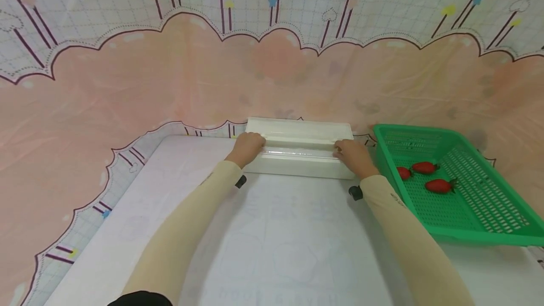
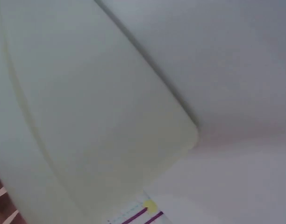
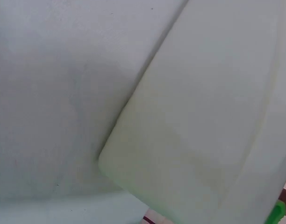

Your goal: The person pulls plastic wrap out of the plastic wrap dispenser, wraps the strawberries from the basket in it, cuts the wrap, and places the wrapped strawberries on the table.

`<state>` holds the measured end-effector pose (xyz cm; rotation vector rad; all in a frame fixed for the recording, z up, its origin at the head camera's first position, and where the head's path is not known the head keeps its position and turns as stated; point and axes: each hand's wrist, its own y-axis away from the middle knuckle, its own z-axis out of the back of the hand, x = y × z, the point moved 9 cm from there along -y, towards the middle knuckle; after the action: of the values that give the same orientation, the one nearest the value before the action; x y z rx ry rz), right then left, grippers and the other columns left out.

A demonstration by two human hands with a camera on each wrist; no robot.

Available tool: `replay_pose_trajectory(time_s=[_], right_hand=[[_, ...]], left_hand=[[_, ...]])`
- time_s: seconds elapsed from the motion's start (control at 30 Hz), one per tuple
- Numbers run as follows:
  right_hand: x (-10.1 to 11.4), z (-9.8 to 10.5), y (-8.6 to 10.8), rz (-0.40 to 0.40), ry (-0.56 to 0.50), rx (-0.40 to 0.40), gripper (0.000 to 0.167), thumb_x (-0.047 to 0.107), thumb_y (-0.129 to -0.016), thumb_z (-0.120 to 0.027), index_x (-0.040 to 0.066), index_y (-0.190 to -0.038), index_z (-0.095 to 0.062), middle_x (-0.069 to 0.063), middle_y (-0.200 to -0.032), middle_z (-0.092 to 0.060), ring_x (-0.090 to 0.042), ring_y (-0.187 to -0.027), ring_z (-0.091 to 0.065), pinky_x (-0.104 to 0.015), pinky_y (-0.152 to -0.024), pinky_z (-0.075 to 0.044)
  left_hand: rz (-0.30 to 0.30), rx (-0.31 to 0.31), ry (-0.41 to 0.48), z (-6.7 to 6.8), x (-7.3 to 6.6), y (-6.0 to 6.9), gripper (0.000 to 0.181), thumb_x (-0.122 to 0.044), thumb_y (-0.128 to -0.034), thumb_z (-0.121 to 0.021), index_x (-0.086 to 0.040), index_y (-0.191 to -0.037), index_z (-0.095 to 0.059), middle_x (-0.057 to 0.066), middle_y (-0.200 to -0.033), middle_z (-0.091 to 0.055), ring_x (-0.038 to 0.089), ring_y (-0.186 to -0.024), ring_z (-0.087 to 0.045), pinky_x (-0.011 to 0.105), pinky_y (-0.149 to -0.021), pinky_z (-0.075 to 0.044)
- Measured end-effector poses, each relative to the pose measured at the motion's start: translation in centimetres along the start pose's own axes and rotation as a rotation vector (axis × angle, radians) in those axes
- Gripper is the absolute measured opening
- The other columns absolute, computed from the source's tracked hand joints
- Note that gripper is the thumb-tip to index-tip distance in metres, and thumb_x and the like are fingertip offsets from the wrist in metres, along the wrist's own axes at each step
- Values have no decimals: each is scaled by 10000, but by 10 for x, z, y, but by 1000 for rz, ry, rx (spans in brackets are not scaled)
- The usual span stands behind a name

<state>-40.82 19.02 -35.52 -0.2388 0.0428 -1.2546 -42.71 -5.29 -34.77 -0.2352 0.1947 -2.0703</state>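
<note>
Biggest 1st: a peach-&-wht cartoon-print cloth (image 1: 127, 79) fills the bkgd, w/ candle-like stripes, stars & dots. In front of it, the wht work surface (image 1: 272, 240), faint marks on it. Two beige sleeves reach fwd over that, the L sleeve (image 1: 178, 235) & the R sleeve (image 1: 416, 240). Far R, the green plastic basket (image 1: 480, 237), slotted sides & base, sits just beside the R arm.

Centre, at the far edge of the surface: the long wht case (image 1: 297, 169), lid tilted back, L of the basket. Both wrist cams get a rounded corner of it close up, hands out of shot there. Now the grip: L hand (image 1: 247, 148) & R hand (image 1: 356, 156), fingers curled nearly closed, pinching the two ends of the shiny clear film (image 1: 297, 152) along the case; can't tell how much is b/w the fingertips. Inside the basket, 3 red strawberry-like fruits (image 1: 439, 186), lying apart toward its L half. Smallest: a blk wrist unit (image 1: 240, 182) under each cuff.
</note>
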Motion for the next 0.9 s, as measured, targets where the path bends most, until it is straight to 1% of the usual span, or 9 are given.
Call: replay_pose_trajectory(time_s=[0.07, 0.17, 0.27, 0.37, 0.47, 0.57, 0.63, 0.7, 0.9], right_hand=[[2, 4, 0, 12, 39, -38, 204, 133, -870, -652, 17, -1037, -673, -144, -955, -704, -287, -861, -665, -431, -738, -525], [3, 7, 2, 25, 112, -86, 128, 74, -873, -629, 9, -967, -688, -164, -904, -699, -314, -822, -666, -470, -725, -516], [1, 7, 3, 15, 162, -108, 114, 58, -889, -597, -1, -917, -691, -176, -870, -685, -334, -814, -659, -516, -768, -498], [0, 6, 6, 0, 187, -131, 130, 68, -903, -582, -8, -911, -686, -183, -873, -672, -344, -829, -652, -548, -807, -483], [0, 7, 9, -2, 193, -182, 126, 64, -899, -588, -18, -937, -675, -193, -914, -669, -345, -858, -650, -548, -815, -488], [0, 9, 14, 7, 192, -265, 119, 29, -901, -571, -46, -950, -649, -213, -930, -656, -352, -862, -647, -531, -799, -505], [0, 10, 16, 13, 187, -320, 110, 4, -908, -545, -67, -940, -622, -225, -905, -638, -362, -835, -641, -531, -771, -512], [-1, 10, 18, 10, 176, -357, 108, -5, -921, -513, -79, -932, -591, -233, -883, -617, -374, -812, -629, -539, -747, -511], [-6, 9, 19, -44, 145, -358, 113, 7, -944, -456, -83, -939, -524, -251, -915, -583, -396, -850, -599, -546, -729, -490]], left_hand=[[-3, -41, -62, 1, 1, 1, 113, -39, -859, -612, -79, -817, -709, 78, -822, -719, 231, -742, -669, 362, -679, -529], [17, -89, -103, 2, 4, 3, 117, -2, -837, -614, -70, -847, -708, 92, -838, -719, 244, -759, -671, 362, -690, -522], [29, -122, -110, 3, 6, 6, 127, -2, -845, -601, -63, -898, -699, 98, -883, -715, 249, -797, -667, 373, -728, -523], [31, -177, -96, 6, 6, 11, 139, 5, -862, -580, -39, -943, -684, 116, -918, -707, 264, -825, -662, 394, -771, -529], [43, -247, -95, 9, 7, 16, 146, 7, -875, -562, -17, -973, -667, 130, -940, -700, 281, -850, -660, 411, -800, -526], [56, -314, -114, 10, 9, 19, 139, 1, -877, -546, -7, -967, -652, 134, -929, -697, 292, -848, -657, 413, -787, -519], [66, -347, -133, 9, 10, 20, 134, -8, -876, -540, -6, -961, -643, 134, -918, -694, 294, -853, -655, 411, -784, -513], [79, -372, -146, 7, 11, 21, 129, -14, -875, -540, -1, -962, -634, 140, -918, -692, 299, -864, -656, 414, -792, -510], [122, -424, -147, 7, 13, 26, 95, -17, -880, -548, 10, -953, -604, 153, -925, -686, 303, -896, -653, 422, -829, -503]])
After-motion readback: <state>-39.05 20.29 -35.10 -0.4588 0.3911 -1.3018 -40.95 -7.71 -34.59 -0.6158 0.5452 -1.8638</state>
